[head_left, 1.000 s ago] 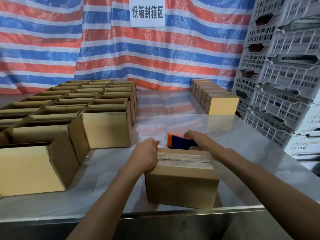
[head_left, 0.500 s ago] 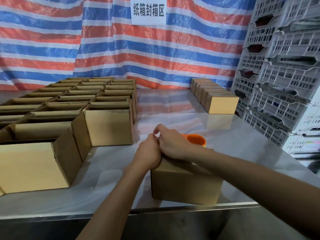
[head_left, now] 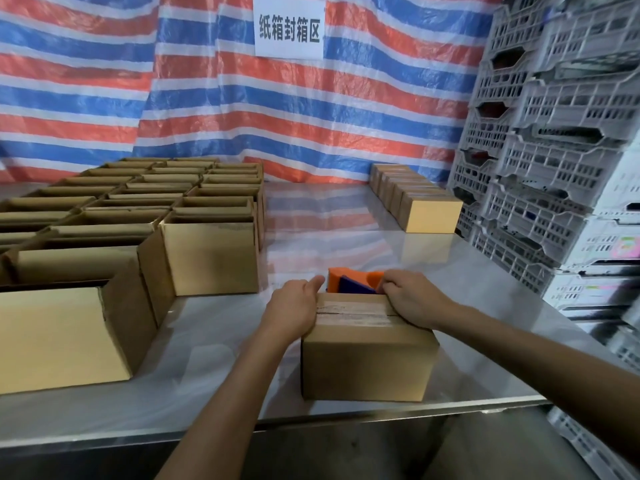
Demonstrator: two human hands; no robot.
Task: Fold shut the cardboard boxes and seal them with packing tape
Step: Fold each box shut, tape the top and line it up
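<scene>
A closed cardboard box [head_left: 367, 362] stands near the table's front edge, with a strip of clear tape [head_left: 349, 311] along its top seam. My left hand [head_left: 294, 306] grips the box's left top edge, thumb stretched along the far side. My right hand [head_left: 412, 299] lies on the right end of the top, fingers bent over the far right corner. An orange and blue tape dispenser [head_left: 353, 280] lies on the table just behind the box, beside my right fingertips.
Several open cardboard boxes [head_left: 211, 258] fill the table's left side in rows. A row of sealed boxes [head_left: 429, 213] sits at the back right. Stacked grey plastic crates [head_left: 554, 150] stand along the right. The steel table's front edge [head_left: 485, 405] runs just below the box.
My right hand went from the dispenser to the box's left top beside my left hand, then slid along the tape to the right end. The left hand stayed on the left edge.
</scene>
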